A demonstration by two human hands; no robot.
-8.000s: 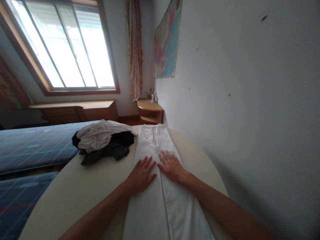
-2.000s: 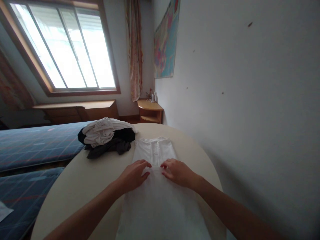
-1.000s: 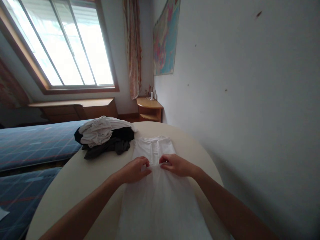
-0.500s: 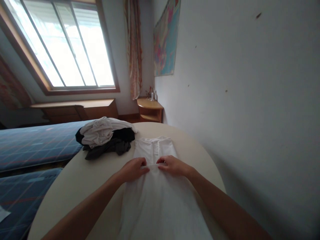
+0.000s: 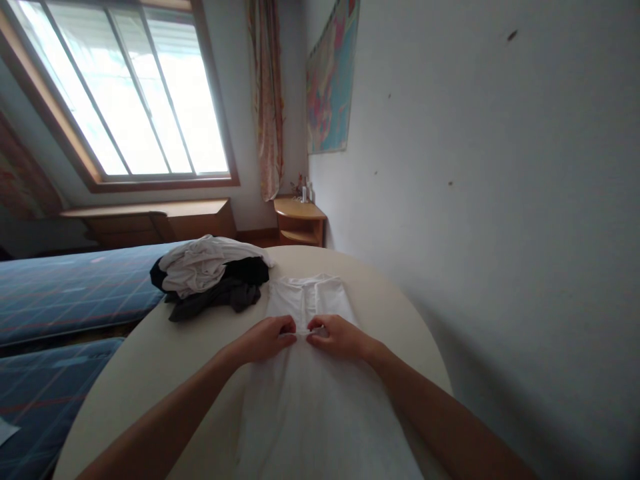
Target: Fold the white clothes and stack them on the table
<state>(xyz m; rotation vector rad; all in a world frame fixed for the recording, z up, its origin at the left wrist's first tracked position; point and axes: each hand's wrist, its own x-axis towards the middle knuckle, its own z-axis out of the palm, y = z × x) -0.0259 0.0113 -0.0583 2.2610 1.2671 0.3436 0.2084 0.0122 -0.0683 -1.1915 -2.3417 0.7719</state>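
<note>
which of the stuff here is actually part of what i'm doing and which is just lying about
In use:
white garment, pinched at its fold by your left hand and right hand
round table under it

Seemingly just about:
clothes pile, untouched on the table
blue mattresses
paper
desk
corner stand
map
curtain

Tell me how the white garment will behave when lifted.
The white garment will probably sag, since soft creases run through its cloth. It seems light for its size, lying thin and flat. Its layers may shift apart, as the left hand and right hand appear to pinch only the upper edge.
</note>
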